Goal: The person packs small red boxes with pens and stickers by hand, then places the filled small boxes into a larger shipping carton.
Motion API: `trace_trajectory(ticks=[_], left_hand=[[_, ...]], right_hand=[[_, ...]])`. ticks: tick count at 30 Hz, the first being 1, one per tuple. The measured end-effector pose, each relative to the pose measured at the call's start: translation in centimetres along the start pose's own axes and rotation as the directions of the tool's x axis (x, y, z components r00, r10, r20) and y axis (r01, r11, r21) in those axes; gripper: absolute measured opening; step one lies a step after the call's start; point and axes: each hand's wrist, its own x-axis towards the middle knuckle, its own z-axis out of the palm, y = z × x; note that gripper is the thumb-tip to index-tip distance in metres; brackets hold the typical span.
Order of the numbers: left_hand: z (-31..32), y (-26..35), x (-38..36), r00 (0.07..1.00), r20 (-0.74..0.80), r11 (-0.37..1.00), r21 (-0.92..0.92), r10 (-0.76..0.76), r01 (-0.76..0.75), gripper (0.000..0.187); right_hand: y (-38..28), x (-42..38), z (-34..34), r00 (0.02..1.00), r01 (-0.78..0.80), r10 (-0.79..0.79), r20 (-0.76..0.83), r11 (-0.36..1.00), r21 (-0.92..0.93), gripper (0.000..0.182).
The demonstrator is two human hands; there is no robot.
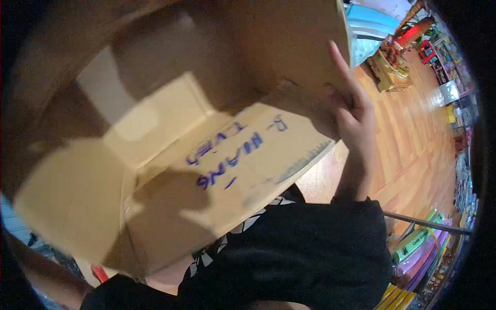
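Observation:
A large open cardboard box [165,201] fills most of the view, tilted so that its inside faces me. Blue marker handwriting runs along one inner panel, and shadows fall across the walls. My right hand [354,106] grips the box at its right edge, with one finger stretched up along the cardboard and the others bent against it. My left forearm reaches up at the lower left beside the box. The left hand itself lies beyond what I can see, so its hold on the box does not show.
Wood-patterned floor [398,134] stretches away on the right. A yellowish planter box [390,77] stands at the back, near a red stool [427,52]. Shelves of goods line the far right. Rolls of coloured paper [416,248] sit in a rack at lower right.

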Motion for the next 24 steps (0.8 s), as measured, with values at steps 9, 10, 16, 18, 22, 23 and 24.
trace_trajectory(ticks=[9,10,16,18,22,23,24], left_hand=[[17.0,4.7,-10.3,0.94,0.125,0.532,-0.796,-0.318,0.287,0.052],[16.5,6.4,-9.0,0.892,0.189,0.179,-0.943,-0.41,0.282,0.052],[19.4,7.6,0.6,0.795,0.557,-0.476,-0.781,-0.24,0.404,0.056],[20.0,7.2,2.1,0.779,0.627,-0.371,-0.724,-0.001,0.582,0.068],[23.8,7.2,5.2,0.767,0.584,-0.161,-0.811,-0.267,0.562,0.071],[27.7,5.0,6.3,0.907,0.419,-0.079,-0.903,0.045,0.421,0.078],[27.8,6.3,5.2,0.876,0.457,-0.023,-0.888,-0.151,0.459,0.074]], right_hand=[[4.0,-3.3,-5.2,0.937,-0.348,0.349,0.02,0.937,-0.041,0.063],[4.7,-3.6,-5.6,0.931,-0.363,0.364,0.021,0.931,-0.04,0.063],[6.2,-4.4,-7.0,0.857,-0.506,0.504,0.112,0.862,-0.006,0.057],[7.6,-4.5,-7.4,0.85,-0.517,0.498,0.171,0.85,0.098,0.053],[7.9,-4.0,-6.8,0.8,-0.582,0.582,0.147,0.812,-0.051,0.044],[8.3,-3.7,-6.6,0.798,-0.587,0.597,0.081,0.801,-0.122,0.043],[9.0,-3.2,-6.3,0.797,-0.585,0.601,0.064,0.794,-0.169,0.042]])
